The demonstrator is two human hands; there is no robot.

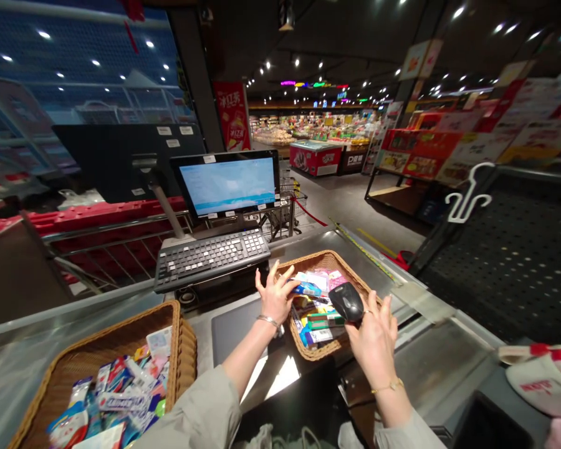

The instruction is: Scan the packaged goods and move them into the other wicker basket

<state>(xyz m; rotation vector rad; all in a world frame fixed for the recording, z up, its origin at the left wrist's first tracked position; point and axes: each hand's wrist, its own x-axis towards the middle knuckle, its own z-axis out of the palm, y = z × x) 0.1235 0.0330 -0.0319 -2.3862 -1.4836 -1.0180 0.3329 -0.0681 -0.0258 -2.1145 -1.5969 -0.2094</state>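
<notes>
Right fingers (373, 304) curled round black scanner (346, 302), part-screening wicker basket (314, 356), left fingers (272, 278) at blue packet (307, 288), pinch unclear, keyboard (212, 254) beyond.

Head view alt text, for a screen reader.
A person's right hand holds a black scanner over a basket of packs; the left hand touches a blue pack. Behind are a keyboard and lit monitor; another basket sits at left.

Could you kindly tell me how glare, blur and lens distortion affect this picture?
Head view: white glare patches lie beside the left forearm; head view: the boxed goods at right smear toward the edge; head view: the lower-left wicker basket looks stretched, probably by a wide lens; head view: the left hand and right hand appear fairly sharp.
</notes>
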